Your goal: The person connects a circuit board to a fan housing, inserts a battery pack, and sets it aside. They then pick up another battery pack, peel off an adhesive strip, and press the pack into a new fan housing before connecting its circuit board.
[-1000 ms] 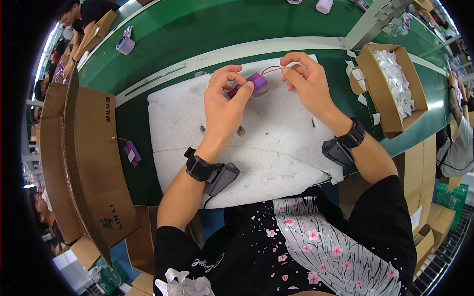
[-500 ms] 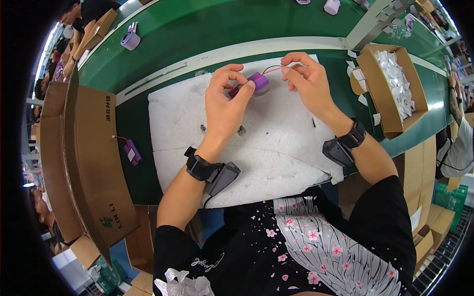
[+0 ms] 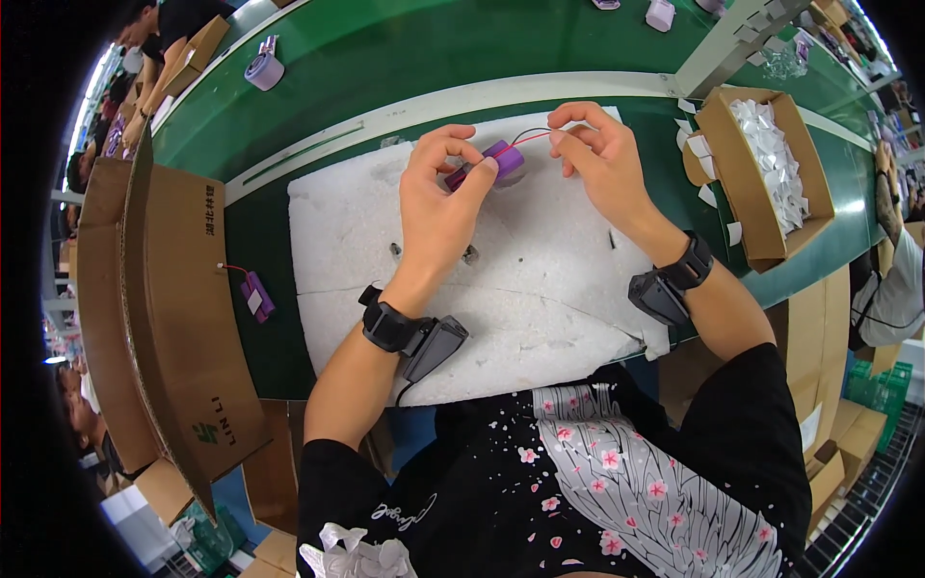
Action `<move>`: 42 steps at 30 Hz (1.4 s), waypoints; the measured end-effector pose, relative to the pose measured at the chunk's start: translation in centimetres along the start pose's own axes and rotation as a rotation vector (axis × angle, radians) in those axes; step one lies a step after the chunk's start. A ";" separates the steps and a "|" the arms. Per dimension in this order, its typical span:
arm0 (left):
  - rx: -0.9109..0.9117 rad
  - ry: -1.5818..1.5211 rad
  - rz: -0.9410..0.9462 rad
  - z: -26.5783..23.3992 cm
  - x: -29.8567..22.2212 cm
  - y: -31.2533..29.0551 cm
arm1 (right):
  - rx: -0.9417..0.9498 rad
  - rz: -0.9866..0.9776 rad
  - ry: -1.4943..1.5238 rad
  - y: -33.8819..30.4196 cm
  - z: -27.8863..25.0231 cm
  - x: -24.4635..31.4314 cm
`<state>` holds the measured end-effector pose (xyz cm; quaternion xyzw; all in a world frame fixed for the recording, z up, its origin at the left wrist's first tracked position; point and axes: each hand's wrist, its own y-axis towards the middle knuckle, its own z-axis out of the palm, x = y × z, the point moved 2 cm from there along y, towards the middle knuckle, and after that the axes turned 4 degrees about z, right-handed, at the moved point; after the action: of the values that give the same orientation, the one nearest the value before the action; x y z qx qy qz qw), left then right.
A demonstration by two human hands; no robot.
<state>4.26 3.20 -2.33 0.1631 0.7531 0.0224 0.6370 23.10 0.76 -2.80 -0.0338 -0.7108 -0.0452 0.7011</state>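
Observation:
Over the far part of a white foam sheet [image 3: 385,337], my left hand [image 3: 443,183] grips a purple battery pack [image 3: 504,157] between thumb and fingers. Red and black wires [image 3: 529,138] run from the pack toward the right. At their far end my right hand [image 3: 597,154] is pinched on them with thumb and forefinger; the tip of the wires is hidden by the fingers. A second purple battery pack [image 3: 256,296], with a white label and a red lead, lies left of the foam on the green table.
On the left stands a large open cardboard box [image 3: 183,318]. A smaller carton [image 3: 718,144] of white pieces sits at the right, loose white pieces beside it. Beyond a pale rail [image 3: 434,100] runs a green belt [image 3: 462,43] carrying purple parts [image 3: 264,71]. Other people work at both sides.
The purple parts on the far belt have shifted slightly to the right. Both my hands, the battery pack and its wires stay practically where they were.

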 end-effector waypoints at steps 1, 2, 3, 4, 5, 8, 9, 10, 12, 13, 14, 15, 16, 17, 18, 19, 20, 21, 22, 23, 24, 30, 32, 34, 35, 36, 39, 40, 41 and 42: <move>0.000 0.004 0.000 -0.1 0.1 0.0 | 0.002 0.019 -0.003 -0.1 0.0 0.0; 0.001 0.008 0.001 -0.1 0.0 -0.1 | 0.003 0.019 -0.003 -0.1 0.0 0.1; 0.000 0.008 0.000 -0.1 0.0 -0.1 | 0.005 0.024 -0.007 -0.1 0.0 0.2; -0.003 -0.001 -0.002 0.0 -0.1 -0.1 | 0.006 0.028 -0.010 -0.1 0.0 0.3; -0.006 -0.010 -0.004 0.0 -0.2 -0.2 | 0.009 0.032 -0.014 -0.1 0.0 0.3; -0.005 -0.011 -0.004 0.0 -0.2 -0.1 | 0.009 0.023 -0.008 -0.1 0.0 0.1; -0.003 -0.001 -0.002 0.0 -0.1 -0.1 | 0.010 0.018 -0.005 -0.1 0.0 0.0; -0.001 0.008 0.000 0.0 0.0 -0.1 | 0.010 0.018 -0.005 -0.1 0.0 0.0; -0.003 0.002 -0.002 0.0 -0.1 -0.1 | 0.001 0.001 -0.015 0.0 -0.1 0.0; -0.004 -0.005 -0.004 0.0 -0.2 -0.1 | -0.003 -0.008 -0.021 0.0 -0.1 0.0; -0.006 -0.011 -0.005 0.1 -0.2 0.0 | -0.003 -0.007 -0.021 0.0 -0.1 0.0; -0.006 -0.011 -0.005 0.1 -0.2 0.0 | 0.008 -0.001 -0.018 0.0 -0.1 0.0; -0.006 -0.009 -0.006 0.1 -0.2 0.0 | 0.020 0.005 -0.015 0.0 -0.1 0.0; -0.006 -0.006 -0.006 0.1 -0.1 0.0 | 0.031 0.010 -0.012 0.0 -0.1 0.0; -0.006 -0.004 -0.007 0.1 -0.1 0.0 | 0.031 0.010 -0.012 0.0 0.0 0.0; -0.006 -0.003 -0.007 0.0 -0.1 0.0 | 0.029 -0.017 -0.024 0.0 0.0 0.1; -0.005 -0.008 -0.005 0.0 0.0 -0.1 | 0.027 -0.045 -0.036 -0.1 0.0 0.1; -0.003 -0.012 -0.003 0.0 0.0 -0.2 | 0.024 -0.072 -0.049 -0.1 0.1 0.2; -0.001 -0.017 -0.002 0.0 0.0 -0.2 | 0.024 -0.071 -0.049 -0.2 0.1 0.3; -0.001 -0.017 -0.003 0.0 0.0 -0.2 | 0.051 -0.117 -0.104 -0.2 0.2 0.5; 0.011 -0.019 0.013 0.0 -0.1 -0.1 | 0.079 -0.162 -0.159 -0.3 0.4 0.7; 0.087 -0.039 0.041 0.1 -0.5 -0.1 | 0.133 -0.293 -0.386 -0.8 0.6 1.0; 0.091 -0.056 0.055 0.1 -0.5 -0.1 | 0.207 -0.275 -0.390 -0.5 0.5 1.3; 0.101 -0.089 0.085 0.2 -0.5 -0.1 | 0.245 -0.267 -0.391 -0.5 0.5 1.4; 0.100 -0.089 0.086 0.2 -0.5 -0.1 | 0.279 -0.211 -0.314 -0.5 0.6 1.3; 0.109 -0.103 0.086 0.2 -0.5 -0.1 | 0.312 -0.153 -0.237 -0.5 0.6 1.2; 0.126 -0.130 0.086 0.2 -0.6 -0.1 | 0.343 -0.064 -0.103 -0.7 0.6 1.2; 0.129 -0.143 0.071 0.2 -0.7 -0.2 | 0.341 -0.032 -0.046 -0.8 0.6 1.1; 0.133 -0.156 0.055 0.3 -0.8 -0.3 | 0.339 -0.001 0.010 -0.8 0.6 1.1; 0.136 -0.169 0.040 0.4 -0.8 -0.3 | 0.339 -0.001 0.010 -0.8 0.6 1.1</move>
<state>4.66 2.64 -1.69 0.2225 0.6929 -0.0300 0.6852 22.42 0.05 -1.74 0.0855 -0.7048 0.0751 0.7003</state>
